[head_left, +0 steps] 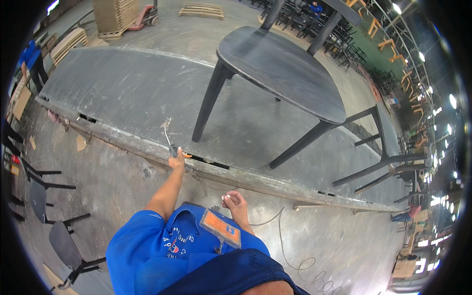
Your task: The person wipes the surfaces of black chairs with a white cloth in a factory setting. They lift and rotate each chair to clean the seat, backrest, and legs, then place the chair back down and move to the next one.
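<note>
An air blow gun with a thin metal nozzle and an orange part is gripped in my left hand, at the near edge of the long grey platform. The nozzle points away from me over the platform's surface. Close to my body, my right hand has its fingers curled around something small and white, too small to name. Beyond my hands a black wooden chair stands upright on the platform, apart from both hands.
A second black chair lies tipped on the platform at the right. More chairs stand on the floor at the left. A thin hose coils across the floor at the lower right. Pallets and another person are farther off.
</note>
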The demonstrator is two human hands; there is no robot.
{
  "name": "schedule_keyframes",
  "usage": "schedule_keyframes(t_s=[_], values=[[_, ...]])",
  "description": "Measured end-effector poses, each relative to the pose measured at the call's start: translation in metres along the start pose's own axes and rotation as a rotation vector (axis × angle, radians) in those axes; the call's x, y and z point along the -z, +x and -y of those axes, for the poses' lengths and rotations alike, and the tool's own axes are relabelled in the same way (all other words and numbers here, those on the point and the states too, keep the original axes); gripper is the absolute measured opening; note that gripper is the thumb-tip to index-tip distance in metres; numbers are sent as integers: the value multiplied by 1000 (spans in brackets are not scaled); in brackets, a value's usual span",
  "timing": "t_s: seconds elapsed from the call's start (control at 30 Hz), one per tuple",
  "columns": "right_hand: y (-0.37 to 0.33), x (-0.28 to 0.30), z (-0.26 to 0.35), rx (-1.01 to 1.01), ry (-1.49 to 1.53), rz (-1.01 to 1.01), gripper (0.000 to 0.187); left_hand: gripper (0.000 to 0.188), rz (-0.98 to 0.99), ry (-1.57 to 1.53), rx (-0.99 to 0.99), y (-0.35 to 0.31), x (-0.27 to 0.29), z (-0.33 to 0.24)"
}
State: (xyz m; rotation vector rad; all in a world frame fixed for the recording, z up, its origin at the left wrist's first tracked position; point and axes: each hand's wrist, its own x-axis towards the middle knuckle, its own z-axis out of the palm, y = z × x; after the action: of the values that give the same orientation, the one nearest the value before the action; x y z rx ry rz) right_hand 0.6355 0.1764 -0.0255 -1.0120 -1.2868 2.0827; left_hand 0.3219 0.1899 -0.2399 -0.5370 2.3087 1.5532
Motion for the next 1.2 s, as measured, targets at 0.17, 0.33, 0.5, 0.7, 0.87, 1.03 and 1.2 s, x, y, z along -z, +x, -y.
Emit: schedule_keyframes(t_s=[0.17, 0.33, 0.5, 0.7, 0.87, 1.03, 1.2], values=[[13, 17, 0, -1, 18, -172, 17, 70, 76, 289, -203, -28, 13, -17], [43, 47, 5, 121, -13, -114, 16, 46, 6, 311, -376, -66, 3, 8], [73, 97, 40, 132, -305, -70, 16, 46, 345, 98, 46, -134, 23, -8], [103, 130, 101, 566, -614, 97, 18, 33, 1374, -67, -103, -280, 23, -107], [121, 144, 142, 768, -725, 277, 22, 28, 1353, -37, -204, -328, 9, -148], [128, 150, 157, 796, -750, 515, 21, 25, 1362, 338, -468, -331, 35, -175], [138, 174, 178, 1132, -645, -115, 36, 20, 1203, 276, -1041, -308, 111, -295]])
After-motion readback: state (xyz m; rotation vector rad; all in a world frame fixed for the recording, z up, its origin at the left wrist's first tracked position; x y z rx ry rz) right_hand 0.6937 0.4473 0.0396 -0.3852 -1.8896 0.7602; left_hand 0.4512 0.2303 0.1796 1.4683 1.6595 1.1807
